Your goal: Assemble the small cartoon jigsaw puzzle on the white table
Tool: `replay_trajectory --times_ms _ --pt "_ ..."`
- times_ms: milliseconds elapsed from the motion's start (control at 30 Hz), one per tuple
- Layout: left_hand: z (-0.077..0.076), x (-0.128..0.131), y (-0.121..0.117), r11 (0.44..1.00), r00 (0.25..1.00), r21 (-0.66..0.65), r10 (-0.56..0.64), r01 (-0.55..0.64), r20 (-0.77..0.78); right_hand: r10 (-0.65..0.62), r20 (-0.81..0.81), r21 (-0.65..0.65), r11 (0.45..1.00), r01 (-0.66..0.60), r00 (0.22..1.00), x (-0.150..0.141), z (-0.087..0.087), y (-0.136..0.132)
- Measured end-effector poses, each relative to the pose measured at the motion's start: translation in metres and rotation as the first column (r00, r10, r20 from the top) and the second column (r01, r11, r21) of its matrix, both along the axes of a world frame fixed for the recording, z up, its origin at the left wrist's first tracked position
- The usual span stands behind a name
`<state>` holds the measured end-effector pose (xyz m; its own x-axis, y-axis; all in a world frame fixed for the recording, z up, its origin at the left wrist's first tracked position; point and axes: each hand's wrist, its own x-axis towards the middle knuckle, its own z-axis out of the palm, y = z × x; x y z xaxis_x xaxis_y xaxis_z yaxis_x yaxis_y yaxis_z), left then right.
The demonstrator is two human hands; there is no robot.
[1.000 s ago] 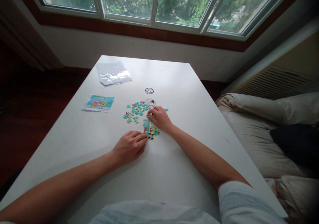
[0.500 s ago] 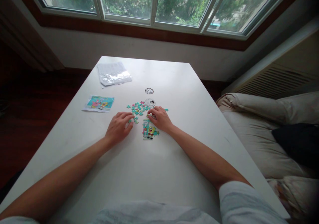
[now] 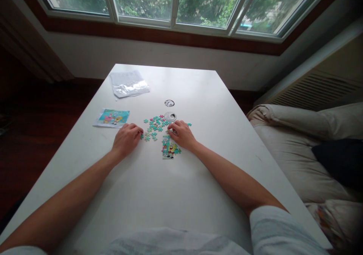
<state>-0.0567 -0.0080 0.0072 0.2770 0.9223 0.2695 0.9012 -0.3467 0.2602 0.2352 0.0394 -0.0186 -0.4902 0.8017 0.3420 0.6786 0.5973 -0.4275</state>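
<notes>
My left hand [image 3: 127,138] is at the left of the loose puzzle pieces [image 3: 155,123], with its thumb and fingertips closed on a small teal puzzle piece [image 3: 142,136]. Just above the joined part of the jigsaw puzzle [image 3: 169,148], my right hand [image 3: 182,134] rests with bent fingers; a small puzzle piece [image 3: 168,131] shows between thumb and forefinger. The joined part pictures a yellow cartoon figure and a teal one beside it. Some pieces are partly hidden under my right hand, and one teal piece pokes out beyond its knuckles.
A printed picture sheet [image 3: 113,118] lies on the white table [image 3: 159,194] at the left, with a clear plastic bag [image 3: 129,84] behind it. Two round table inserts [image 3: 169,103] sit beyond the pieces. A sofa [image 3: 286,153] stands along the right side.
My left hand has moved left, away from the pieces, and its fingers have closed on a teal puzzle piece. My right hand has stayed in place.
</notes>
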Motion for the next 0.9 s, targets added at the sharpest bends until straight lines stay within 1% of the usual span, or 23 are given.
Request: replay_trajectory --times_ms 200,333,433,600,667,900 --pt "-0.009 -0.007 0.005 1.000 0.998 -0.005 0.019 -0.019 0.054 0.000 0.005 -0.001 1.000 0.000 1.000 0.000 0.002 -0.001" --pt "-0.011 -0.010 0.007 0.998 0.994 -0.005 0.063 -0.063 0.085 -0.001 0.002 -0.008 1.000 0.001 1.000 -0.001 0.003 -0.001" --pt "-0.007 -0.009 0.005 0.996 0.994 -0.017 0.086 -0.085 0.067 0.003 0.003 -0.016 1.000 -0.003 1.000 0.000 0.003 -0.001" --pt "0.006 -0.009 0.000 0.997 0.995 -0.046 0.061 -0.064 -0.078 0.001 0.008 -0.020 1.000 -0.001 1.000 0.000 0.003 -0.001" --pt "0.009 -0.011 -0.001 0.997 0.992 -0.050 0.059 -0.065 -0.112 0.003 0.006 -0.015 1.000 -0.003 1.000 0.000 0.002 -0.001" --pt "0.008 -0.013 0.000 0.996 0.992 -0.029 0.078 -0.081 -0.102 0.009 0.008 -0.018 1.000 -0.009 1.000 0.000 0.003 -0.001"
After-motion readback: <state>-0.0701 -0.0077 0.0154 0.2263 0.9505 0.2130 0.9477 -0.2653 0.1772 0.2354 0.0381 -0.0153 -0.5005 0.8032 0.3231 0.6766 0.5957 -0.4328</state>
